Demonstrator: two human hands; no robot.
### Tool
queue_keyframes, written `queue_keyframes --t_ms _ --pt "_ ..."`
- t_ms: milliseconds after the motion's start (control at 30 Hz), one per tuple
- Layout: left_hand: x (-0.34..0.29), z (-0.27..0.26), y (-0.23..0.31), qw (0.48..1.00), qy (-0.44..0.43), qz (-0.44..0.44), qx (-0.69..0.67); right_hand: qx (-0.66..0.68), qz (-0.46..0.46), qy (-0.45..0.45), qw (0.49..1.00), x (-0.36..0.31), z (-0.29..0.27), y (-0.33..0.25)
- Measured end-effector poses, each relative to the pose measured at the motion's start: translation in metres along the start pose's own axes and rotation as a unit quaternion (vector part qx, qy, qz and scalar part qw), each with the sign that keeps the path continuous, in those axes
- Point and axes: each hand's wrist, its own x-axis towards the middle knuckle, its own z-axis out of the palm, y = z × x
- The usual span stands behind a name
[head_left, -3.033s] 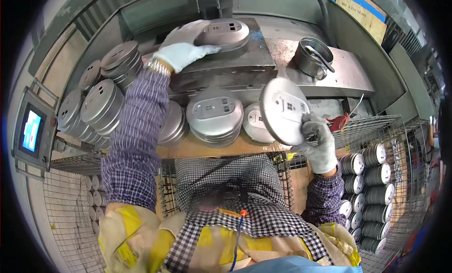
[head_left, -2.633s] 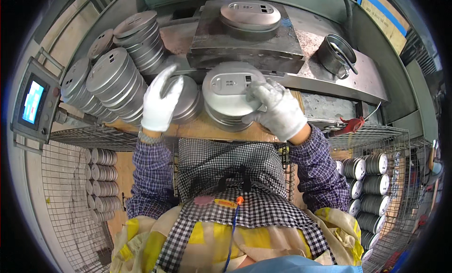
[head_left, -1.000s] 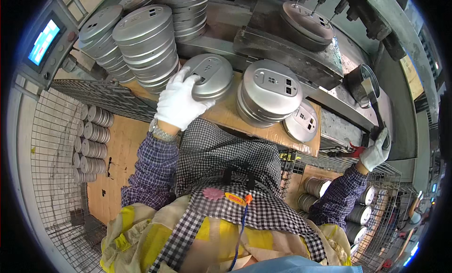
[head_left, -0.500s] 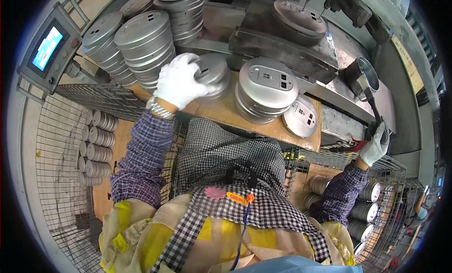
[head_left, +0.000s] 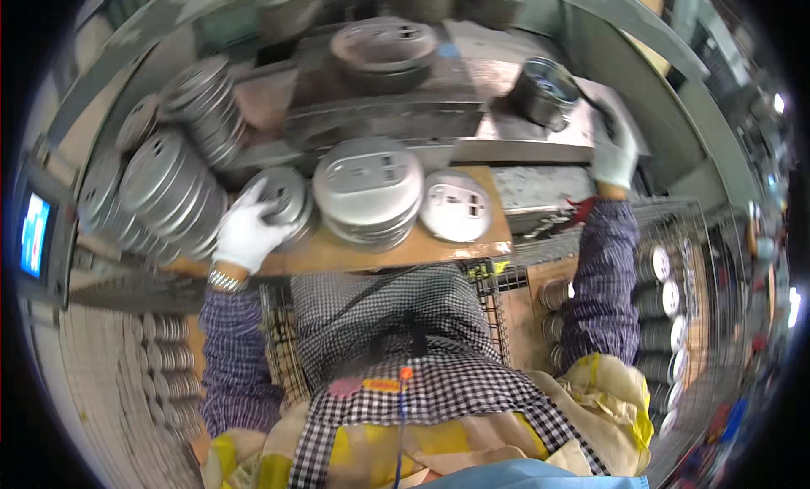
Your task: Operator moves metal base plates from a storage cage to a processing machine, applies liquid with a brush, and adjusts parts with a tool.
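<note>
My left hand [head_left: 246, 233], in a white glove, is at the left edge of a short stack of grey metal discs [head_left: 285, 194]. Its thumb and fingers are spread apart along the near and far sides of the stack, and it appears to touch it. My right hand [head_left: 618, 156], also gloved, is closed around the dark handle of a brush [head_left: 595, 103]. The brush reaches into a dark metal pot [head_left: 533, 101], where its head is hard to make out. Between my hands stand a wider stack of oval metal covers [head_left: 369, 185] and one flatter slotted cover [head_left: 456, 206].
Taller disc stacks [head_left: 169, 181] crowd the left. Beyond the wooden board [head_left: 481, 248], another cover [head_left: 384, 46] sits on a raised metal block [head_left: 380, 122]. A screen panel [head_left: 35, 236] stands far left. Wire baskets with disc rolls [head_left: 662, 299] flank me. Red-handled pliers [head_left: 578, 210] lie near my right wrist.
My view has swung right, so the bench appears shifted left. My right hand has moved forward with the brush to the pot. My left hand stays by the same short stack.
</note>
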Motion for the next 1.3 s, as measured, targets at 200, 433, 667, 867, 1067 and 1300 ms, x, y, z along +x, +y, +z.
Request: queue_keyframes --t_ms 200,433,667,867,1067,1300 --pt "0.004 0.002 -0.005 0.998 0.026 0.020 -0.045 -0.206 0.013 -0.102 0.973 0.024 0.025 0.010" --pt "-0.003 -0.009 -0.015 0.998 -0.010 0.069 -0.005 -0.162 0.049 -0.060 0.984 -0.011 0.011 -0.009" --pt "-0.015 -0.012 0.010 0.998 0.017 -0.055 0.031 -0.114 0.200 0.265 0.936 -0.123 -0.025 -0.021" --pt "-0.019 -0.011 0.013 0.997 0.012 -0.058 0.057 -0.053 0.222 0.134 0.964 -0.162 -0.005 0.007" --pt "-0.021 -0.010 0.011 0.998 0.024 -0.033 0.054 0.255 0.218 0.070 0.939 -0.098 -0.002 -0.079" --pt "-0.018 -0.010 0.016 0.997 -0.006 -0.054 0.054 -0.074 0.025 -0.237 0.968 0.002 0.050 -0.180"
